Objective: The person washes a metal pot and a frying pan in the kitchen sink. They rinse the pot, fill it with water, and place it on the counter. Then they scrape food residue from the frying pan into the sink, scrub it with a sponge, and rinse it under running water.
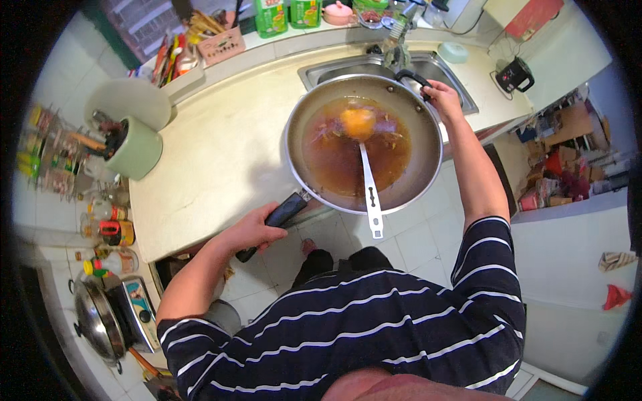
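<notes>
Between my two hands hangs a large frying wok (426, 165) with a pale inner wall, lifted off the counter. My left hand (257, 226) grips its long black handle, while my right hand (441, 96) is closed around the black loop handle at the far right rim. Brown liquid (331, 165) fills the wok's bottom, with some thin pale bits in it. A metal ladle or skimmer with a slotted steel handle (370, 185) leans out over the near rim. The ladle's head lies in the liquid under a bright orange patch, perhaps a reflection.
Beyond the wok sits a steel sink (321, 72) with a faucet (396, 45). The cream countertop (215, 145) runs left to a green utensil holder (138, 150). A lidded pot (98, 321) stands at a stove (138, 311), lower left. An electric kettle (515, 75) is at right.
</notes>
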`<action>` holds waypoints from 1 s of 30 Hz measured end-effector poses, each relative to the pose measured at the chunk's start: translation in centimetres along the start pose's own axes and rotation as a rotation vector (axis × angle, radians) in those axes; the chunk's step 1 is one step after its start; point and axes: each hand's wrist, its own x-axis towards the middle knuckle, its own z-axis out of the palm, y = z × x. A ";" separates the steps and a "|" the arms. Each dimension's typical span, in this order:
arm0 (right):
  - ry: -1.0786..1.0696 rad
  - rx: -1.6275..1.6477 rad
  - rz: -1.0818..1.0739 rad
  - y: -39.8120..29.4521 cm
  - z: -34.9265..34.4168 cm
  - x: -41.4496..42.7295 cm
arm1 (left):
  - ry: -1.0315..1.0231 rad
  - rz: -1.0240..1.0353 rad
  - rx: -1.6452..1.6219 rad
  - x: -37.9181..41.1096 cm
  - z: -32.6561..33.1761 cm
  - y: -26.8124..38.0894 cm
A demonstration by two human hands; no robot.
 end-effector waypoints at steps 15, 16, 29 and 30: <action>0.075 0.207 0.150 9.9 -3.4 13.7 | 0.216 -0.108 0.278 17.4 -6.7 6.5; 0.067 0.217 0.157 10.3 -3.7 14.4 | 0.223 -0.113 0.274 17.9 -6.9 7.0; 0.124 0.234 0.259 16.4 -5.6 19.5 | 0.163 -0.152 0.312 25.5 -11.7 7.2; 0.129 0.225 0.262 16.9 -5.8 19.6 | 0.166 -0.145 0.304 25.4 -11.4 8.4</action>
